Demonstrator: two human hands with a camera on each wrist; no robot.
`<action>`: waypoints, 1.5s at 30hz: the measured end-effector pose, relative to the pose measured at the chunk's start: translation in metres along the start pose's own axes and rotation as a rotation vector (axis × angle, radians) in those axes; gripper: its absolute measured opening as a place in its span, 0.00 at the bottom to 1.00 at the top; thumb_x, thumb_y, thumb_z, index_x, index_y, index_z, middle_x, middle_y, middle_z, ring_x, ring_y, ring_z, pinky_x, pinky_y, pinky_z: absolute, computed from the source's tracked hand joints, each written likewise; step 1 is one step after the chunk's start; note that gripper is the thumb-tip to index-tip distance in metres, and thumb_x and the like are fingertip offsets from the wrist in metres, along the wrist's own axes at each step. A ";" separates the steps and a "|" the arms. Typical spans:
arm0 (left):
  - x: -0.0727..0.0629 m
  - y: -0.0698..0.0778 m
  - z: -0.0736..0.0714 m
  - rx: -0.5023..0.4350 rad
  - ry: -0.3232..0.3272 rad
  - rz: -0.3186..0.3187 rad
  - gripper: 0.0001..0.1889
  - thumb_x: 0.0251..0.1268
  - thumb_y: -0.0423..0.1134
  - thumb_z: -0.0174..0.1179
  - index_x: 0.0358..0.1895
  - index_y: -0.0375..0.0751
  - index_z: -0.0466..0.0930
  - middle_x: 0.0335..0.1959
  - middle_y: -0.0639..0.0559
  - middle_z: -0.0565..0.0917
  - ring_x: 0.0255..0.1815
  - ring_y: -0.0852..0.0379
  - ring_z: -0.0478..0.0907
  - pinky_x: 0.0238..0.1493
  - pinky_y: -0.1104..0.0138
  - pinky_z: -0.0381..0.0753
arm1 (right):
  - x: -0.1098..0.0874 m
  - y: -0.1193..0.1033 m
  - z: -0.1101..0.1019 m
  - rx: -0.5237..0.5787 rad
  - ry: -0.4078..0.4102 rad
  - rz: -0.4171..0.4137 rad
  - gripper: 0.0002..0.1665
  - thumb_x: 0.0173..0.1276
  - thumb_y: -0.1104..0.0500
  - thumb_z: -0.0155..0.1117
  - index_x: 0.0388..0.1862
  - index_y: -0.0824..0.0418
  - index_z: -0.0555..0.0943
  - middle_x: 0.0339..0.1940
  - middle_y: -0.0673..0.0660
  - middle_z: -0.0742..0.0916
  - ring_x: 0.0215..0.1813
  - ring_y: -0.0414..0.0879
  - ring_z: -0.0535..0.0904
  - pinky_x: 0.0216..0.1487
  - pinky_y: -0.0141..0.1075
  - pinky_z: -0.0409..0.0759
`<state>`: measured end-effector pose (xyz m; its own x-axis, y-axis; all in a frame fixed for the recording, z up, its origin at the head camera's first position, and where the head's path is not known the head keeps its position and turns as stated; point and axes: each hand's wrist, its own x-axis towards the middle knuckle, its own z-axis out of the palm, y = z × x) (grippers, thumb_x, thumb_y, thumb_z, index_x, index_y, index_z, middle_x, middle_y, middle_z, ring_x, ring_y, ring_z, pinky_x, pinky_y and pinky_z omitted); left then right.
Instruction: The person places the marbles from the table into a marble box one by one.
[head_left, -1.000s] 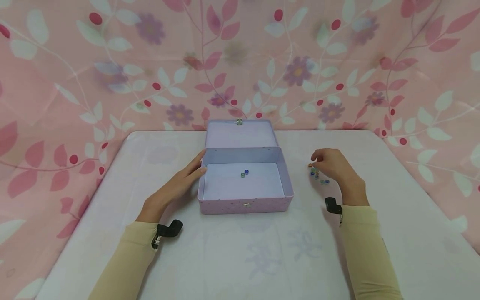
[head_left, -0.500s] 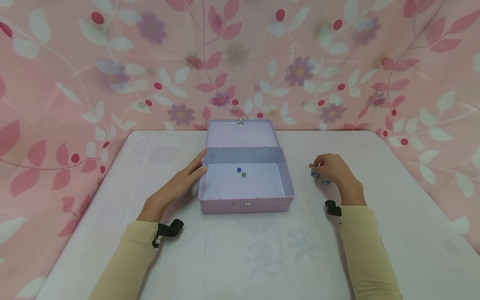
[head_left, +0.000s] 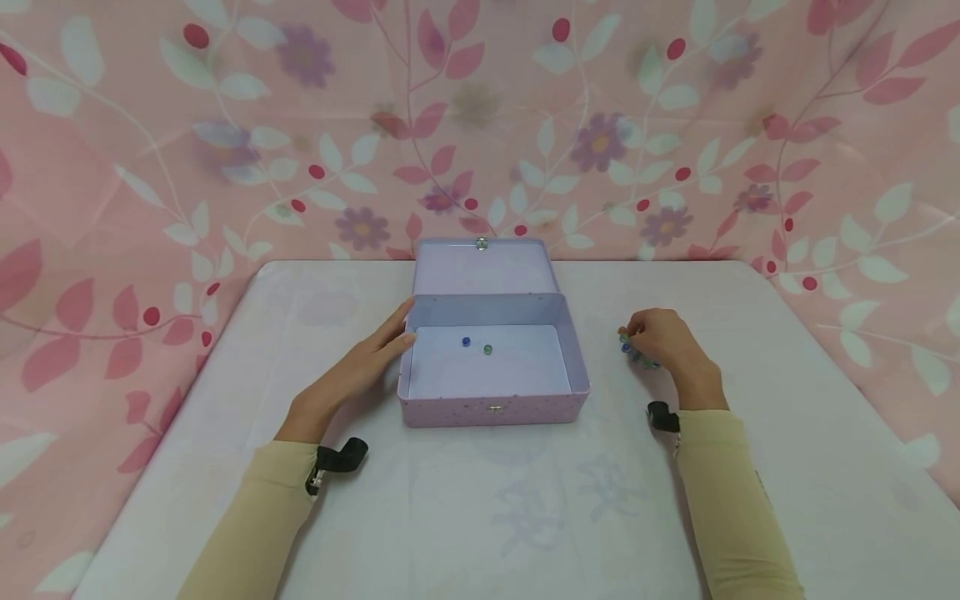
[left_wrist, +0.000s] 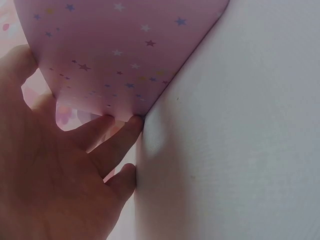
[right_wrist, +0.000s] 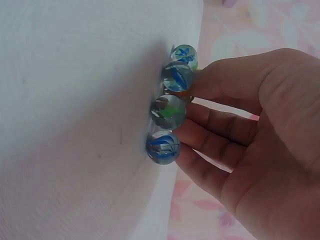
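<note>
In the head view, a lilac tin box (head_left: 495,410) stands with its lid (head_left: 483,268) raised. A blue marble (head_left: 467,342) and a green marble (head_left: 487,350) lie apart on its floor. My left hand (head_left: 367,362) rests against the box's left side, its extended fingers (left_wrist: 117,145) touching the star-patterned wall. To the right of the box, my right hand (head_left: 667,337) reaches down to a cluster of glass marbles (right_wrist: 168,111). Thumb and fingertips pinch an orange marble (right_wrist: 184,95), partly hidden behind a blue-swirled marble (right_wrist: 177,76).
A white cloth covers the table (head_left: 525,517); its far edge meets a pink floral curtain (head_left: 480,125). A small metal clasp (head_left: 495,409) sits on the box's front. Black wrist cameras (head_left: 343,456) stick out from both sleeves.
My right hand has lowered to the marbles, its fingertips closing among them. Inside the box, the blue marble has rolled left past the green one. The left hand stays at the box.
</note>
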<state>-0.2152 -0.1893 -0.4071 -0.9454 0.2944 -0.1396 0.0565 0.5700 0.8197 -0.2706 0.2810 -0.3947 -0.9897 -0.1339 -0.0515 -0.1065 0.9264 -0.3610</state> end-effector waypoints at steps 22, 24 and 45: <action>0.002 -0.004 0.000 -0.025 -0.008 0.008 0.31 0.74 0.66 0.44 0.73 0.90 0.39 0.82 0.60 0.51 0.83 0.52 0.46 0.77 0.36 0.43 | 0.000 -0.034 -0.015 0.115 0.098 -0.113 0.15 0.69 0.62 0.53 0.46 0.65 0.85 0.38 0.61 0.83 0.36 0.53 0.79 0.42 0.42 0.75; 0.003 -0.003 -0.001 -0.021 -0.008 0.013 0.31 0.74 0.66 0.43 0.73 0.90 0.39 0.82 0.58 0.51 0.83 0.51 0.47 0.77 0.36 0.43 | 0.000 -0.040 -0.017 0.119 0.119 -0.149 0.15 0.69 0.63 0.53 0.46 0.65 0.85 0.38 0.61 0.83 0.36 0.52 0.79 0.42 0.43 0.76; 0.006 -0.007 -0.004 -0.027 -0.007 0.033 0.32 0.76 0.63 0.44 0.75 0.87 0.39 0.82 0.62 0.50 0.83 0.52 0.47 0.78 0.39 0.43 | -0.015 -0.112 -0.018 0.208 0.114 -0.372 0.10 0.67 0.68 0.59 0.44 0.64 0.85 0.40 0.59 0.85 0.44 0.52 0.81 0.52 0.48 0.80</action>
<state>-0.2223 -0.1942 -0.4113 -0.9410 0.3180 -0.1154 0.0793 0.5389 0.8387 -0.2454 0.1851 -0.3367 -0.8932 -0.3944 0.2159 -0.4473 0.7307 -0.5158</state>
